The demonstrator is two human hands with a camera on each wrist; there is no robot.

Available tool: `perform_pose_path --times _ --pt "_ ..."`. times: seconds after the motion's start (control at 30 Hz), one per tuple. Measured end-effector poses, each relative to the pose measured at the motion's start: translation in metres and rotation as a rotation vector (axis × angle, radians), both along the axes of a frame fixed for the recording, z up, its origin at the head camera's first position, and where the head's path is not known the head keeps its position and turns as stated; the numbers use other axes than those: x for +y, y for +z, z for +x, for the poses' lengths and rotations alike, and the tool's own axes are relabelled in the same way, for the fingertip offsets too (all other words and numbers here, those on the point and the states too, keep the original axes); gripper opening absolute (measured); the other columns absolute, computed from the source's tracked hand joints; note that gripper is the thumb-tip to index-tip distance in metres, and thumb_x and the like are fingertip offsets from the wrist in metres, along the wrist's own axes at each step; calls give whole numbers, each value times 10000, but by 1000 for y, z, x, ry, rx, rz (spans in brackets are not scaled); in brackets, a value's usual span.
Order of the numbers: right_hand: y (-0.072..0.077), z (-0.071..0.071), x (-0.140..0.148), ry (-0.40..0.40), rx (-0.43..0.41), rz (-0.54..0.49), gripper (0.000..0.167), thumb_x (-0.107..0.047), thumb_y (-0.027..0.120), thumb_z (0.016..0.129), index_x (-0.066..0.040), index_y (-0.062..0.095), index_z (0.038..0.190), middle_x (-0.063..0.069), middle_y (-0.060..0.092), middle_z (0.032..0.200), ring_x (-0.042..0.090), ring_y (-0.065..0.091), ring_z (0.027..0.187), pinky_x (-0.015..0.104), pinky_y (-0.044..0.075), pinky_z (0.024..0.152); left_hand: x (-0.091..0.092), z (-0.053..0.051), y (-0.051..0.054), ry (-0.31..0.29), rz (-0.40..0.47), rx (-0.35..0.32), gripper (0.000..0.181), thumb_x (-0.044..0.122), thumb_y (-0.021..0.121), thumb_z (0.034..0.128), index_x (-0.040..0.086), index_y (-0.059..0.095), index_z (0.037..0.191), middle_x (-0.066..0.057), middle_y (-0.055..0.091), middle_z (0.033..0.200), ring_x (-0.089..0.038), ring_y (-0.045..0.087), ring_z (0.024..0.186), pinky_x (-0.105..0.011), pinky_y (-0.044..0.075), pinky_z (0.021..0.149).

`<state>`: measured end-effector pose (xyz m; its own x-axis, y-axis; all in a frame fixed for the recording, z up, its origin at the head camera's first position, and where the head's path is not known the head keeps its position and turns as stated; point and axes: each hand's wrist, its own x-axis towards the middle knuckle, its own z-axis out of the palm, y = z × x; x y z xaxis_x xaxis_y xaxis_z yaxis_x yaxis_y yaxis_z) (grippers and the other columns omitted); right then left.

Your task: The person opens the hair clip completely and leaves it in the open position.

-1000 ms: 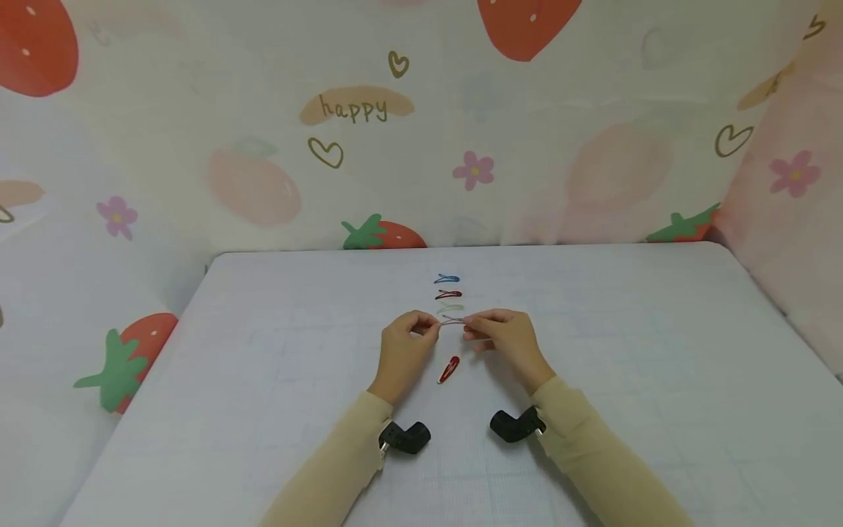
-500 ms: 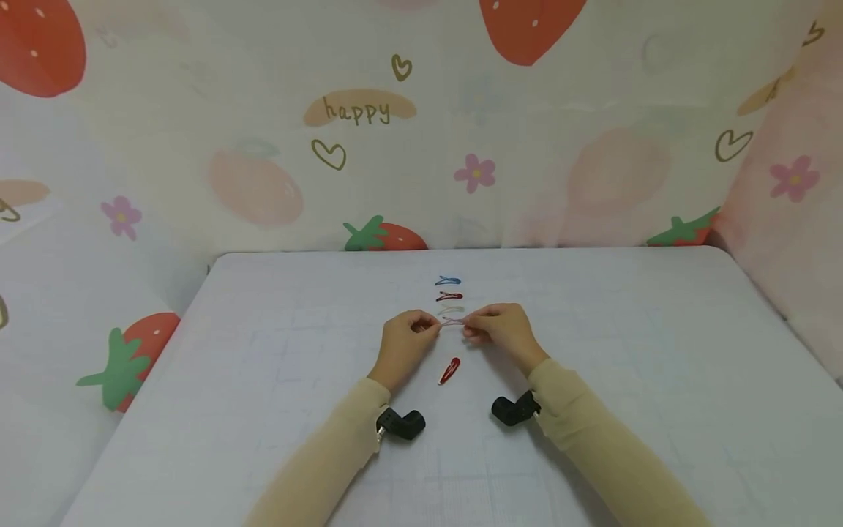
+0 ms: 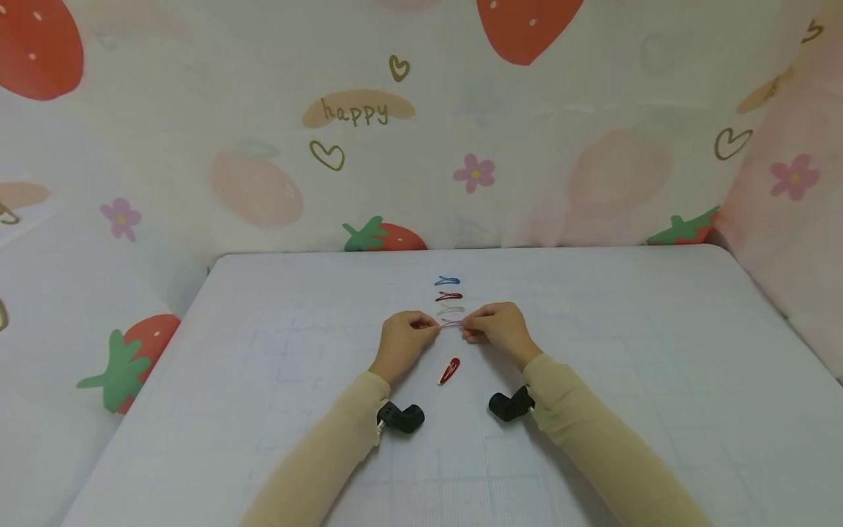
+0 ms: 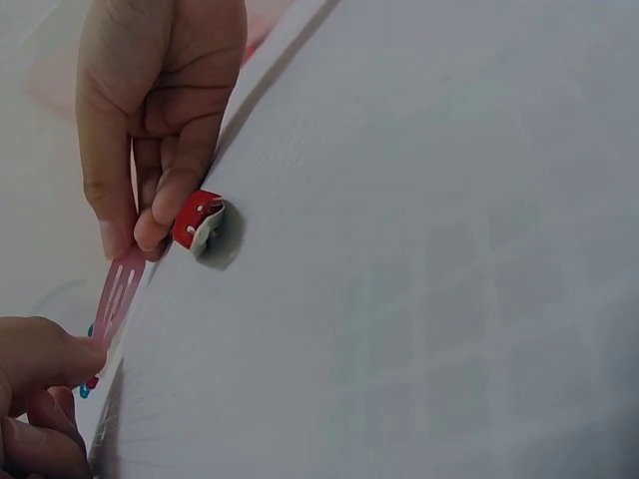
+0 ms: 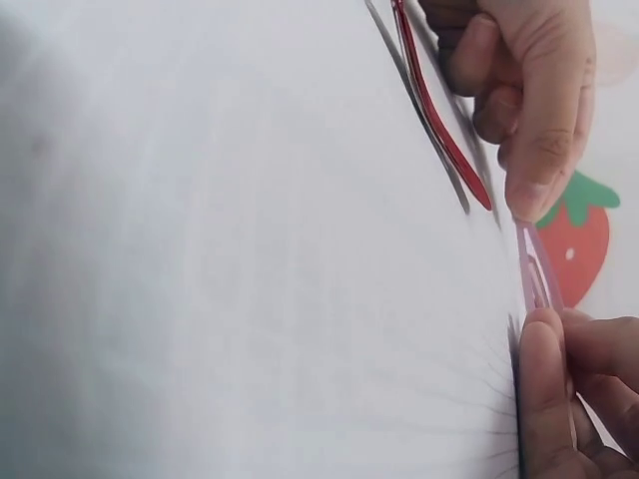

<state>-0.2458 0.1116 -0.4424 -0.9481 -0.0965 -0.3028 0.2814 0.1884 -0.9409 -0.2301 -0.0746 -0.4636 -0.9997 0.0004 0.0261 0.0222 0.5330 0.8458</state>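
A pink snap hair clip [image 3: 451, 323] spans the gap between my two hands, low over the table. My left hand [image 3: 404, 342] pinches its left end between thumb and finger. The right-hand end is pinched by my right hand [image 3: 503, 331]. Close up in the left wrist view, the pink clip [image 4: 118, 297] shows its slotted face. A red hair clip [image 3: 449, 371] lies slanted on the table on the near side of the hands. Just beyond the hands, a pale clip [image 3: 451, 309], another red clip [image 3: 449, 296] and a blue clip [image 3: 448, 280] form a column.
The white table [image 3: 263, 410] reaches back to a strawberry-patterned backdrop [image 3: 421, 168]. Black wrist cameras, a left one [image 3: 402, 418] and a right one [image 3: 511, 404], stick out inward from the beige sleeves.
Both hands keep their pinch on the pink hair clip. The right forearm has shifted slightly forward, and its outer fingers have drawn in a little. The clips on the table stay put.
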Motion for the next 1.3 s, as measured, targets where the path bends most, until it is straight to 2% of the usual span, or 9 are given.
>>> perform_pose_path --times 0.3,0.6,0.7,0.8,0.93,1.1,1.2,1.3 --pt "-1 -2 -2 8 16 106 183 -63 687 910 77 722 1024 -11 695 673 35 653 598 183 563 628 2 -1 3 -2 -66 -14 86 163 725 888 91 763 859 -17 655 764 -130 522 744 -259 404 706" --pt "-3 -1 -3 -9 25 144 186 -79 710 899 50 729 1032 -10 700 678 34 650 593 179 556 630 2 0 2 0 -75 -24 98 175 722 895 89 764 874 -29 669 784 -139 531 761 -261 406 712" --pt "-2 2 -2 -29 18 129 210 -75 713 897 54 723 1063 52 736 747 40 665 615 190 567 657 2 0 1 7 -56 -20 109 176 726 889 79 772 908 -41 690 813 -145 543 781 -265 418 723" --pt "0 8 2 -43 19 164 246 -109 724 896 36 722 1094 102 762 897 41 687 674 211 578 716 2 2 0 22 -29 -12 118 161 726 880 73 773 945 -48 700 826 -147 550 787 -266 428 730" --pt "7 20 10 -48 45 220 272 -160 722 896 2 724 1115 135 753 1050 69 709 784 257 572 818 0 10 0 25 -16 -8 119 127 723 869 61 759 961 -52 684 822 -150 548 786 -268 435 739" --pt "12 36 16 -19 49 242 295 -197 722 883 -44 731 1134 96 754 1077 139 678 951 318 516 916 -2 26 7 -6 -16 -16 130 118 725 875 45 743 980 -60 693 857 -146 580 797 -268 469 748" --pt "12 46 18 4 44 265 291 -230 737 871 -92 745 1127 50 758 1071 178 634 1041 320 476 921 -2 37 12 -20 -14 -22 138 114 729 876 42 741 993 -62 704 873 -137 598 802 -263 490 745" --pt "13 54 19 18 59 262 286 -236 748 863 -104 753 1116 36 762 1056 184 624 1044 284 464 876 -2 46 15 -33 -13 -31 153 109 736 873 43 738 1011 -55 706 880 -129 605 812 -263 500 750"
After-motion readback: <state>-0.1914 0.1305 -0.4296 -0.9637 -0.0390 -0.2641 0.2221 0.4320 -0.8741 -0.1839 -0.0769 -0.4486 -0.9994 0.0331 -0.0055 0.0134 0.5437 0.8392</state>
